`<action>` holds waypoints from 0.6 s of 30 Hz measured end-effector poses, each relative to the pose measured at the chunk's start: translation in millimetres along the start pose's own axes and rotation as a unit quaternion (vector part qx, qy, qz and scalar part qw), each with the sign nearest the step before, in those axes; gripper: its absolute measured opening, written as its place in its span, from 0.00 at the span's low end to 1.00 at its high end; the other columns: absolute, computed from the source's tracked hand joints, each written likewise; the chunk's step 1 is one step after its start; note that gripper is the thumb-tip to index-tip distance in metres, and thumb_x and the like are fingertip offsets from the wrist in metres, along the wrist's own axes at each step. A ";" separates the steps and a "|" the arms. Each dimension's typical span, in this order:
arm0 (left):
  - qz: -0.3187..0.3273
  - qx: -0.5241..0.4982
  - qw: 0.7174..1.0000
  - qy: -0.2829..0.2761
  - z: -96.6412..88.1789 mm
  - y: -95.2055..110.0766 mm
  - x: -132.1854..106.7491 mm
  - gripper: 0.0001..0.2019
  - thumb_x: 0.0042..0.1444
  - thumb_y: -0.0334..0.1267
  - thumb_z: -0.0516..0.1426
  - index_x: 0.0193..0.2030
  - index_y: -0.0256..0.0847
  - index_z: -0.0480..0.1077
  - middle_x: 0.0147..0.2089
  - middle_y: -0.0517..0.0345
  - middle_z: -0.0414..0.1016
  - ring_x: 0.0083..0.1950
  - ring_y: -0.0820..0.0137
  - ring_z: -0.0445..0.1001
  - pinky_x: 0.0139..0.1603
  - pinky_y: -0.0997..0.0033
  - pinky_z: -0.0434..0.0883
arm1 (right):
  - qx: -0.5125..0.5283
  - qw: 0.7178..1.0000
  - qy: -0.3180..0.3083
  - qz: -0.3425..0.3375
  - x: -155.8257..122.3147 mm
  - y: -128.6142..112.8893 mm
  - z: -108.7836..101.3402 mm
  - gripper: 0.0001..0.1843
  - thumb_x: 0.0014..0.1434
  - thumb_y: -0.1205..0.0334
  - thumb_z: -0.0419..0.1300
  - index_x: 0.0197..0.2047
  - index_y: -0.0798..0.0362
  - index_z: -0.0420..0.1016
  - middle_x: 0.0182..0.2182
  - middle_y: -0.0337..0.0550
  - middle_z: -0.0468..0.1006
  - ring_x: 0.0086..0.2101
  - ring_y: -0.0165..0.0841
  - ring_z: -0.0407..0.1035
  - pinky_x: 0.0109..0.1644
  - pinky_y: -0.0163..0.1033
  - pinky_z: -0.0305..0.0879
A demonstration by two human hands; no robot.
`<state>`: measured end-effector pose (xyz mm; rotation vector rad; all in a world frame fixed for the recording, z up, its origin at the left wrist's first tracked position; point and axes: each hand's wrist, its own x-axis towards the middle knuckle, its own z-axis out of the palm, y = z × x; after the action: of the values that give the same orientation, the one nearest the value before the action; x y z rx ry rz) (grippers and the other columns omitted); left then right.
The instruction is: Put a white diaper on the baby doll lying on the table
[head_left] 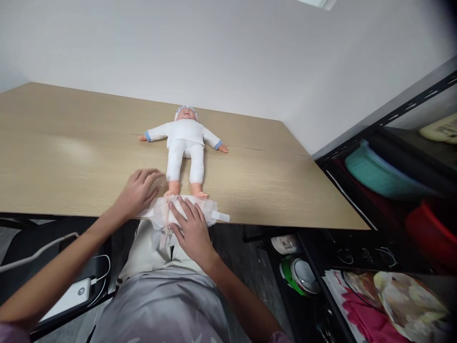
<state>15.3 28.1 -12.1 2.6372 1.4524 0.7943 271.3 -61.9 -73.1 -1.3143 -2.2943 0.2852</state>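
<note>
A white diaper (210, 208) is spread at the table's front edge, its near end hanging over. One tab (223, 217) sticks out to the right. My right hand (193, 231) lies on the diaper with its fingers spread. Just left of the diaper, my left hand (137, 193) is raised with bent fingers apart, slightly blurred; I see nothing held in it. Directly beyond the diaper, a baby doll (185, 131) in a white outfit and cap lies on its back, arms outstretched. Its feet reach the diaper's far edge.
The wooden table (78, 162) runs up to a white wall. On the right, a black shelf (378, 128) holds a teal basin (382, 174) and a red basin (432, 231). A white power bank (71, 297) with a cable rests on a black chair at lower left.
</note>
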 end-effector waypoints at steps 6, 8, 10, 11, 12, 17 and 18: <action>0.247 0.145 0.939 -0.190 28.5 -4.9 98.8 0.55 0.53 0.22 0.64 0.87 0.54 0.54 0.91 0.46 0.45 0.89 0.43 0.50 0.83 0.40 0.59 | -0.015 1.000 0.002 -0.006 1.2 2.7 0.5 0.34 0.82 0.52 0.58 0.85 0.39 0.59 0.84 0.44 0.57 0.82 0.45 0.51 0.85 0.60 0.52; 0.275 0.167 0.922 -0.216 33.8 3.4 111.6 0.58 0.51 0.21 0.66 0.87 0.58 0.53 0.91 0.51 0.45 0.90 0.45 0.49 0.85 0.41 0.57 | -0.014 1.000 -0.001 -0.005 1.3 3.0 0.4 0.34 0.81 0.52 0.59 0.85 0.40 0.60 0.84 0.45 0.58 0.82 0.45 0.51 0.85 0.60 0.52; 0.297 0.155 0.916 -0.221 37.5 9.0 120.5 0.53 0.52 0.22 0.67 0.84 0.59 0.60 0.90 0.54 0.50 0.89 0.47 0.52 0.84 0.44 0.59 | -0.012 1.000 -0.006 -0.005 1.5 3.2 -0.3 0.34 0.81 0.52 0.59 0.85 0.41 0.60 0.83 0.47 0.59 0.82 0.46 0.52 0.85 0.61 0.53; 0.311 0.138 0.915 -0.215 39.0 10.1 124.3 0.48 0.53 0.23 0.67 0.80 0.59 0.65 0.89 0.54 0.54 0.88 0.48 0.56 0.83 0.45 0.61 | -0.010 1.000 -0.009 -0.006 1.6 3.3 -1.0 0.34 0.81 0.52 0.59 0.85 0.41 0.60 0.83 0.47 0.60 0.81 0.46 0.52 0.85 0.61 0.53; 0.326 0.115 0.916 -0.205 40.3 10.3 127.6 0.42 0.56 0.25 0.67 0.76 0.58 0.70 0.87 0.54 0.60 0.85 0.48 0.62 0.82 0.46 0.62 | -0.008 1.000 -0.012 -0.006 1.7 3.5 -2.0 0.34 0.81 0.52 0.59 0.85 0.41 0.60 0.83 0.48 0.60 0.81 0.46 0.52 0.85 0.62 0.54; 0.351 0.022 0.924 -0.153 46.1 7.5 137.7 0.15 0.72 0.33 0.58 0.60 0.54 0.80 0.73 0.54 0.80 0.69 0.52 0.77 0.70 0.49 0.70 | -0.001 0.999 -0.034 -0.007 4.4 8.2 -10.5 0.34 0.80 0.51 0.60 0.85 0.41 0.61 0.83 0.48 0.60 0.81 0.46 0.55 0.84 0.62 0.57; 0.350 0.009 0.925 -0.147 46.0 7.4 139.5 0.14 0.73 0.36 0.58 0.60 0.54 0.80 0.73 0.53 0.81 0.67 0.51 0.78 0.68 0.48 0.70 | -0.001 0.999 -0.038 -0.007 6.1 10.4 -12.6 0.35 0.80 0.50 0.60 0.85 0.41 0.61 0.83 0.48 0.60 0.81 0.46 0.55 0.84 0.62 0.57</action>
<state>102.2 144.9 8.3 3.1230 0.4290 0.3569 282.8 -52.0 -64.6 -1.3084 -2.3669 0.3322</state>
